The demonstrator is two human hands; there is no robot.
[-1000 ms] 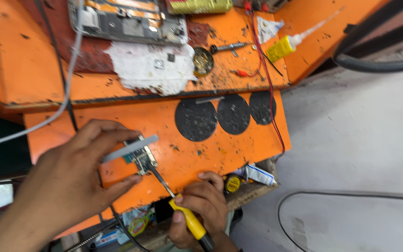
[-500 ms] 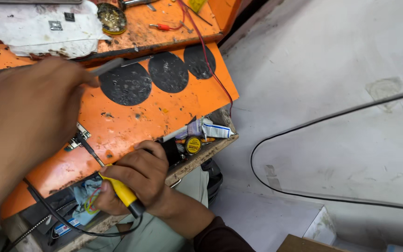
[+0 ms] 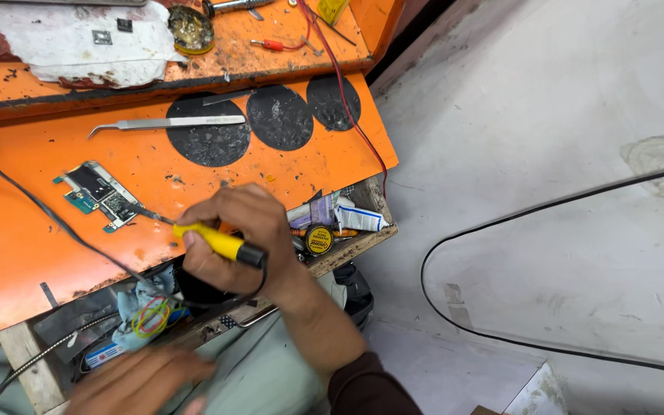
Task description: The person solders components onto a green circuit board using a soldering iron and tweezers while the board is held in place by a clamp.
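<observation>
My right hand (image 3: 236, 234) grips a yellow-handled soldering iron (image 3: 213, 242). Its thin tip reaches left to the edge of a small green and black circuit board (image 3: 100, 194) that lies flat on the orange worktop (image 3: 32, 246). My left hand (image 3: 136, 380) is low at the bottom edge, blurred, near the shelf under the worktop, and it holds nothing that I can see. A pair of silver tweezers (image 3: 167, 123) lies on the worktop above the board, partly over a black round pad (image 3: 207, 138).
Two more black round pads (image 3: 280, 117) sit beside the first. A red wire (image 3: 347, 100) crosses the worktop's right side. An open shelf holds small tubes (image 3: 351, 217), a round tin (image 3: 318, 240) and rubber bands (image 3: 149, 317). A black cable (image 3: 547, 207) loops over the grey floor.
My left hand has come off the worktop and dropped to the lower edge of view. The tweezers now lie on the worktop. The circuit board lies uncovered, with the iron's tip at it.
</observation>
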